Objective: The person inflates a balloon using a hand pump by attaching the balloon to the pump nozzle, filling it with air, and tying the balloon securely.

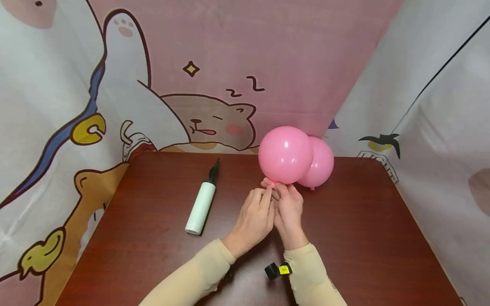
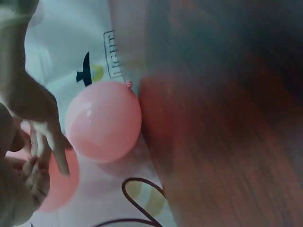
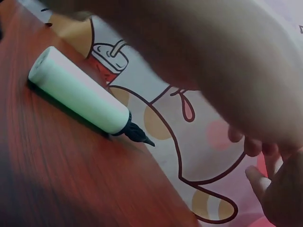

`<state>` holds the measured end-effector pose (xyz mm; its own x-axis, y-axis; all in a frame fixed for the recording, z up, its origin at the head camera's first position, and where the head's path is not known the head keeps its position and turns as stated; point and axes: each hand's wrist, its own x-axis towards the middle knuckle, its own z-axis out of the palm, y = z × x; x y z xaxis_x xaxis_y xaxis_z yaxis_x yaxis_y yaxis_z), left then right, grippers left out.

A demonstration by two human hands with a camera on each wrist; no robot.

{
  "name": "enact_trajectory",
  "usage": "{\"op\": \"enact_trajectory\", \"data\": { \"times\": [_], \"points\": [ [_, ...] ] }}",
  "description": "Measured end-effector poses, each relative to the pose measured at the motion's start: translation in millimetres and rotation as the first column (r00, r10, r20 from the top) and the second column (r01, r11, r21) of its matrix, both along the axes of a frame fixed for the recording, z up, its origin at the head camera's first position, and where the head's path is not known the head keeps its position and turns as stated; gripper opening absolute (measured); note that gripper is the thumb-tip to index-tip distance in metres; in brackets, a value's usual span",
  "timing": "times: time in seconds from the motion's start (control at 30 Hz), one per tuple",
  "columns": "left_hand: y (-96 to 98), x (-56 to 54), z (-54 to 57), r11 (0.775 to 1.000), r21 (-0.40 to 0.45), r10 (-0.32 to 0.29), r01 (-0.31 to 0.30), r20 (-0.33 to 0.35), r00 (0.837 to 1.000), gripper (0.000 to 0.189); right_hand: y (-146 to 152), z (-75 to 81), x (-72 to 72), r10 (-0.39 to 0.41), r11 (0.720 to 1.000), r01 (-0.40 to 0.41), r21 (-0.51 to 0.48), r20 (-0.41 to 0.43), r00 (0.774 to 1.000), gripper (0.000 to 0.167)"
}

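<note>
Both hands meet at the neck of a round pink balloon (image 1: 285,155), in front of the person. The left hand (image 1: 254,216) pinches the neck from the left side. Its fingertips partly cover the short tail. From the right, the right hand (image 1: 289,210) holds the same neck with thumb and fingers close under the balloon. Exactly how the neck runs between the fingers is hidden. In the left wrist view, the fingers of both hands overlap in front of this balloon (image 2: 64,184). A second pink balloon (image 1: 321,163), knotted at its neck, sits just behind and to the right.
A pale green hand pump (image 1: 200,208) with a black nozzle lies on the dark brown table (image 1: 363,238), left of the hands. A black wrist camera (image 1: 272,271) sits by the right sleeve. A cartoon-printed cloth (image 1: 214,119) hangs behind the table.
</note>
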<state>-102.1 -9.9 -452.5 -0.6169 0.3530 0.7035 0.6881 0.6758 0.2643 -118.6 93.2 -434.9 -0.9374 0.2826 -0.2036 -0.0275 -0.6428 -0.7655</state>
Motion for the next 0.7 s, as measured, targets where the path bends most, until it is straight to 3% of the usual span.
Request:
{"op": "enact_trajectory", "data": {
  "times": [0.2,0.3,0.43,0.5,0.6,0.7],
  "points": [
    [-8.6,-9.8,-1.7,0.972,0.233,0.000,0.010,-0.043,0.999,0.031,2,0.2,1.5,0.011,1.000,-0.011,-0.009,-0.007,1.000,0.015],
    [-7.6,-17.1,-5.0,0.972,0.233,0.044,-0.015,-0.120,0.992,0.035,1,-0.2,2.0,0.008,1.000,-0.007,-0.018,0.021,1.000,0.014],
    [-3.5,-18.8,-13.0,0.981,0.183,0.104,-0.060,-0.246,0.964,0.036,-3,-2.6,2.1,-0.006,1.000,0.007,-0.004,0.023,1.000,0.015],
    [-1.2,-18.2,-15.5,0.979,0.196,0.116,-0.064,-0.265,0.957,0.032,-5,-4.0,2.4,-0.013,1.000,0.013,0.016,0.014,1.000,0.017],
    [1.2,-17.7,-15.5,0.962,0.269,0.118,-0.058,-0.214,0.970,0.024,-9,-5.9,3.0,-0.022,0.998,0.022,0.053,-0.004,1.000,0.020],
    [2.4,-17.3,-11.1,0.918,0.389,0.103,-0.074,-0.055,0.993,0.014,-12,-6.7,4.1,-0.038,0.995,0.040,0.094,-0.025,0.999,0.023]
  ]
}}
